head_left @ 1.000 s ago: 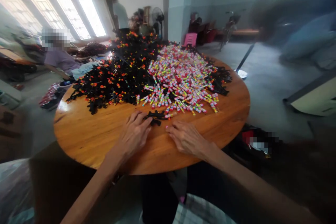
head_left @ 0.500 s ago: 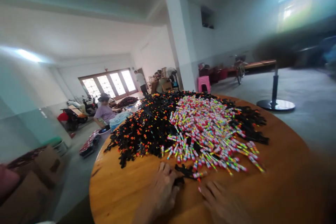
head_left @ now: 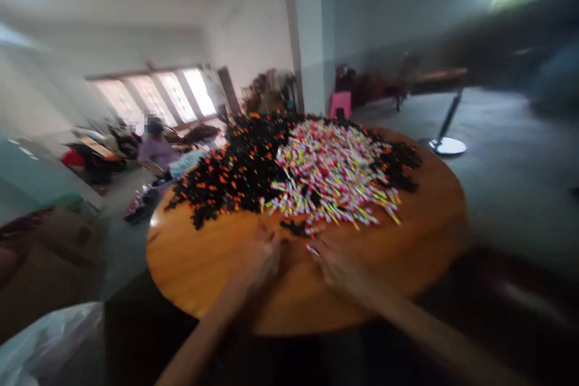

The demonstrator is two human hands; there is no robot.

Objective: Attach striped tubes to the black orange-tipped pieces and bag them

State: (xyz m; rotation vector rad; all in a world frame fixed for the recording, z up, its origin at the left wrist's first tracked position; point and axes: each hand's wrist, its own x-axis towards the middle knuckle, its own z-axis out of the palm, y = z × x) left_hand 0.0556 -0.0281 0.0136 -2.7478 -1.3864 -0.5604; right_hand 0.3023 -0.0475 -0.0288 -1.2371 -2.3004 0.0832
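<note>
The picture is smeared by motion. My left hand [head_left: 261,258] and my right hand [head_left: 337,265] rest on a round wooden table [head_left: 208,259], near its front edge. Between them, just past the fingertips, lies a small black piece [head_left: 295,228] beside a coloured tube. Behind it spreads a heap of black pieces with orange dots [head_left: 235,172] and a heap of small pink, yellow and green tubes [head_left: 332,175]. The blur hides how the fingers of either hand are set.
A seated person in a purple top [head_left: 156,148] is at the left, past the table. A fan stand [head_left: 446,143] is on the floor at the right. A pink stool [head_left: 340,102] stands at the back. Cardboard boxes [head_left: 54,241] and a plastic bag [head_left: 49,344] are at the lower left.
The view swung up toward the ceiling and has dropped back down. Both hands stayed on the table by the black piece.
</note>
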